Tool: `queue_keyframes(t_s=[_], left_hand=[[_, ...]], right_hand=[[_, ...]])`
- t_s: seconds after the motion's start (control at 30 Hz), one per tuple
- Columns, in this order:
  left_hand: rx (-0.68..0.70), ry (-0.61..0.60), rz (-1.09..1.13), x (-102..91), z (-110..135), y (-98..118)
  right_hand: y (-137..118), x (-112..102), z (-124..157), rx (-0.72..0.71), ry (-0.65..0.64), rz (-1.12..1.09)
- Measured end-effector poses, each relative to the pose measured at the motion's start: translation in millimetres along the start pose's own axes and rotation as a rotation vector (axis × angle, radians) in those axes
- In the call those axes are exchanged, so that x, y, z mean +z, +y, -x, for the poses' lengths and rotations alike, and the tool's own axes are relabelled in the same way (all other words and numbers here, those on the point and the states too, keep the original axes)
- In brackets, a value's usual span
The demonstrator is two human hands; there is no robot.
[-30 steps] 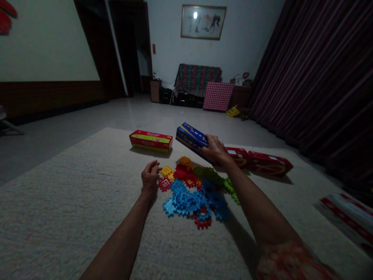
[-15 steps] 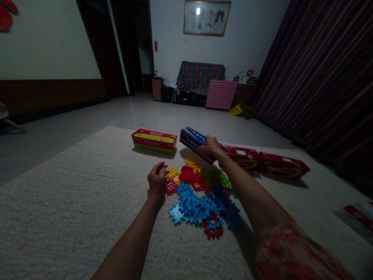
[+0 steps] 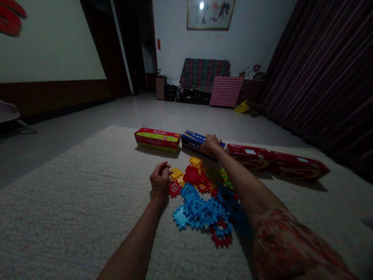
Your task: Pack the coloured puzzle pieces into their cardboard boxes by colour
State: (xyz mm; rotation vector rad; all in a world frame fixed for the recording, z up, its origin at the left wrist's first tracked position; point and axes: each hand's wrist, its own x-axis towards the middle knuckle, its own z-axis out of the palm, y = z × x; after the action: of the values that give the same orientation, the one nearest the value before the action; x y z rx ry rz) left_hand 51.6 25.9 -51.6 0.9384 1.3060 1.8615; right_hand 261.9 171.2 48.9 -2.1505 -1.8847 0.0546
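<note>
My right hand (image 3: 211,144) grips the top of a long blue box (image 3: 192,140), which sits on the mat between a red and yellow-green box (image 3: 157,139) and a dark red box (image 3: 247,156). Beside the pile, my left hand (image 3: 160,179) rests loosely curled, its fingers slightly apart and no object visible in them. Nearest to it are a red toothed plastic piece (image 3: 175,188) and a yellow piece (image 3: 176,174). Blue interlocking pieces (image 3: 201,208) lie heaped in front of me, with red and green pieces (image 3: 225,179) around them. My right forearm hides part of the heap.
A second dark red box (image 3: 297,165) continues the row on the right. Everything lies on a pale woven mat (image 3: 87,194) over a tiled floor (image 3: 116,112). Farther back are a cloth-covered piece of furniture (image 3: 204,76), a checked panel (image 3: 226,91) and a dark curtain (image 3: 294,66).
The blue box, tilted and angled in my right hand before, now lies lower and more in line with the other boxes. My left hand keeps its place beside the pieces; the view has shifted slightly.
</note>
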Motion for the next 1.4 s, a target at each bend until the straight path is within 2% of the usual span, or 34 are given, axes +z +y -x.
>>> queue_keyframes(t_s=[0.27, 0.53, 0.6, 0.7, 0.77, 0.83, 0.93, 1.07, 1.4], left_hand=[[-0.008, -0.002, 0.005, 0.6, 0.6, -2.3], [0.004, 0.023, -0.035, -0.3, -1.6, -1.3], [-0.003, 0.04, -0.027, -0.9, -3.2, -2.6], [-0.014, 0.068, 0.001, -2.2, -5.7, -3.5], [-0.018, 0.086, 0.019, -3.2, -7.1, -2.6], [-0.035, 0.1, 0.033, -3.9, -8.1, -0.7], [-0.052, 0.11, 0.042, -4.0, -9.2, 2.0], [-0.041, 0.126, 0.044, -2.4, -10.4, 2.3], [-0.082, 0.105, 0.016, -1.8, -7.1, 3.6]], right_hand=[[9.5, 9.4, -3.5, -0.11, -0.054, 0.071], [12.4, -0.2, -1.6, -0.202, -0.076, 0.079], [2.8, -2.9, 5.2, -0.266, -0.039, 0.076], [-25.8, -1.0, 19.2, -0.451, 0.074, 0.021], [-49.9, 5.6, 27.1, -0.569, 0.115, -0.024], [-72.3, 15.4, 31.3, -0.625, 0.131, -0.04], [-95.3, 30.6, 31.2, -0.617, 0.149, -0.018], [-107.1, 39.8, 29.4, -0.556, 0.172, 0.023], [-113.8, 26.6, 41.9, -0.585, 0.111, 0.012]])
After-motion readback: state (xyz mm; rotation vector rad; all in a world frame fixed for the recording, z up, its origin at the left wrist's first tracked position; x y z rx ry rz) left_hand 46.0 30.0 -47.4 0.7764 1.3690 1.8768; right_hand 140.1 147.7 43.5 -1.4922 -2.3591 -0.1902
